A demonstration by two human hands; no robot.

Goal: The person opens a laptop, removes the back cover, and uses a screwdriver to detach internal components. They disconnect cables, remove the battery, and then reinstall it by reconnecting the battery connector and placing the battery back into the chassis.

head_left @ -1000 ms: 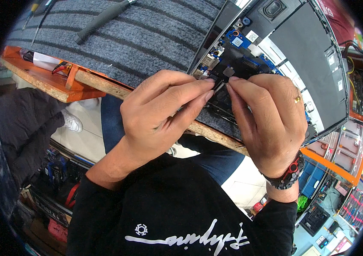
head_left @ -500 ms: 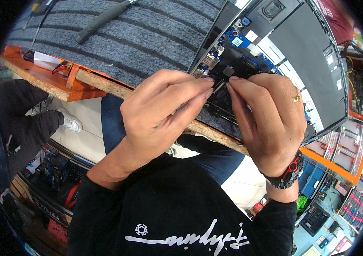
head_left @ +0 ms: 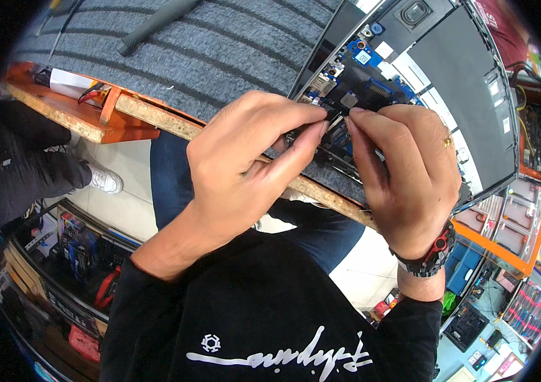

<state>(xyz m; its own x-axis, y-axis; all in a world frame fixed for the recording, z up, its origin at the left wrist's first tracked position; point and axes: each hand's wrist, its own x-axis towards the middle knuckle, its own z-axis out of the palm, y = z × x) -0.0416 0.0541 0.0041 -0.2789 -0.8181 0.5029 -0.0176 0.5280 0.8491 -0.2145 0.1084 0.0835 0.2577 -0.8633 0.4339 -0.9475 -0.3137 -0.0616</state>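
Observation:
An opened laptop (head_left: 467,76) rests on the bench at an angle, its insides bare. Blue circuit board (head_left: 362,58) shows along its left part, beside broad dark and white panels. Over the board, my left hand (head_left: 232,153) brings thumb and forefinger together at the near-left edge. Close to its fingertips, my right hand (head_left: 410,172) also pinches thumb and forefinger. A small pale strip (head_left: 335,121) shows in the narrow gap between the two hands. My fingers cover whatever each pinch holds, and part of the board is hidden under them.
Grey ribbed matting (head_left: 238,51) covers the bench, with a dark-handled tool (head_left: 156,28) on it. The bench's raw wooden edge (head_left: 156,118) runs before me. A person's white shoe (head_left: 105,179) is at left; a maroon sleeve (head_left: 506,28) is at far right.
Both hands stay at the board with fingertips slightly higher in view. My left thumb has shifted a little, opening the gap below its forefinger. The view has shifted slightly.

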